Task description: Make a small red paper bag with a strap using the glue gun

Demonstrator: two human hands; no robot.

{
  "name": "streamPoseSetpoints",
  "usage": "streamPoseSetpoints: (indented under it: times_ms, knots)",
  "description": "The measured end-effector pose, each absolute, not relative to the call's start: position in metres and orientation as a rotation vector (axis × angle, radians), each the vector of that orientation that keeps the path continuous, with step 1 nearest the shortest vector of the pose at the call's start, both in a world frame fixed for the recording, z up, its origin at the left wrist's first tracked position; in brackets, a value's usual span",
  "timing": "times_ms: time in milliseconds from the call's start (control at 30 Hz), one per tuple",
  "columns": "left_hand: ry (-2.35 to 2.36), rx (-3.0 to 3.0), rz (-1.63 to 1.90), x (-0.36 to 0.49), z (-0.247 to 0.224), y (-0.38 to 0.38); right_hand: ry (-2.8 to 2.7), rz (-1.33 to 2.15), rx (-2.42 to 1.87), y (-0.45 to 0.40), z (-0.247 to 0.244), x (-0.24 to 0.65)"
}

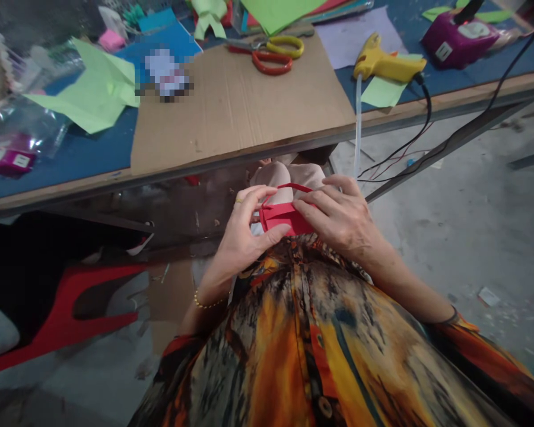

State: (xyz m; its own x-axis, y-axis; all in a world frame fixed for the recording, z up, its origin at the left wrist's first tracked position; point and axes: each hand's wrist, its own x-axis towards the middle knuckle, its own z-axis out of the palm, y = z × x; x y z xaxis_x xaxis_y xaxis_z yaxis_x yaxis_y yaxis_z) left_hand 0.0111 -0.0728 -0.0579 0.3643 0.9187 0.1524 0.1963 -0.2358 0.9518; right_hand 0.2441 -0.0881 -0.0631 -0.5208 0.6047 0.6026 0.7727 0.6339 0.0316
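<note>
A small red folded-paper box (289, 218) with a thin red strip arching over its far side is held low over my lap. My left hand (247, 228) grips its left end, thumb on the near edge and fingers on the far side. Across its right end lie the fingers of my right hand (338, 210), which cover that part of the box. Both hands are closed on it, below the table's front edge.
On the blue table (102, 172) lie a cardboard sheet (240, 112), scissors (271, 54), green paper (98, 89) and a yellow glue gun (385, 62) with its cord hanging over the edge. A purple box (458, 38) stands right. A red stool (71, 308) is at lower left.
</note>
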Motion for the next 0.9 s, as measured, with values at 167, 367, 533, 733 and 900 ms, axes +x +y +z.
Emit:
streamPoseSetpoints:
  times_ms: [167,367,533,733,900]
  knots:
    - [1.027,1.246,1.092,0.029,-0.068,-0.088,-2.212,-0.553,-1.057,-0.089,-0.064,0.242]
    - [0.917,0.755,0.937,0.041,-0.074,-0.091,-2.156,-0.647,-0.997,-0.091,-0.068,0.236]
    - [0.948,0.788,1.002,0.042,-0.08,-0.08,-2.19,-0.478,-0.937,-0.094,-0.08,0.234]
    - [0.981,0.78,1.05,0.045,-0.076,-0.077,-2.175,-0.31,-1.036,-0.097,-0.086,0.24]
    - [0.963,0.872,1.082,0.042,-0.07,-0.079,-2.12,-0.283,-1.078,-0.099,-0.083,0.244]
